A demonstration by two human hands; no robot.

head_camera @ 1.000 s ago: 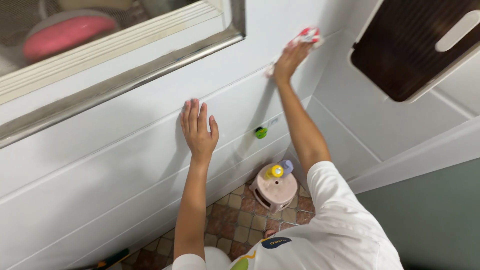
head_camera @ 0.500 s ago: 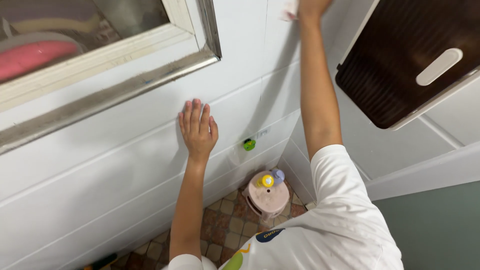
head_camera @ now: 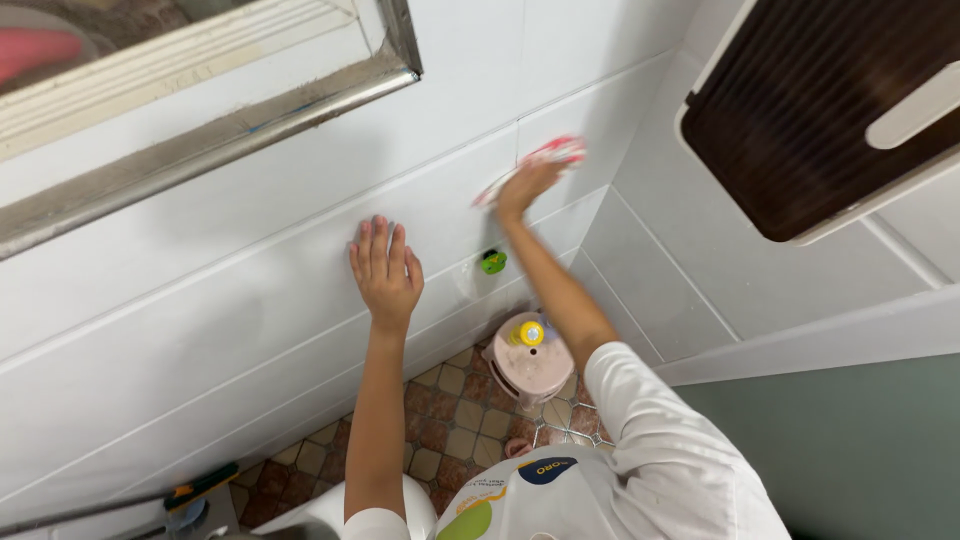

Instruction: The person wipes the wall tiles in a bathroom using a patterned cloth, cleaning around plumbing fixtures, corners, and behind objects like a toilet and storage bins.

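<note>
The right hand (head_camera: pixel 525 185) has dropped from high on the white wall (head_camera: pixel 200 330), fingers pressing one red-and-white cloth (head_camera: pixel 545 160) against it. The left hand (head_camera: pixel 385 270) stays flat, fingers spread. One pink stool (head_camera: pixel 530 365) below.

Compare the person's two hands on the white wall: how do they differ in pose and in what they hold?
The left hand lies flat and empty, fingers spread; the right hand presses a red and white cloth to the wall. The left hand sits lower and nearer, the right higher and farther out. Both touch the wall.
</note>
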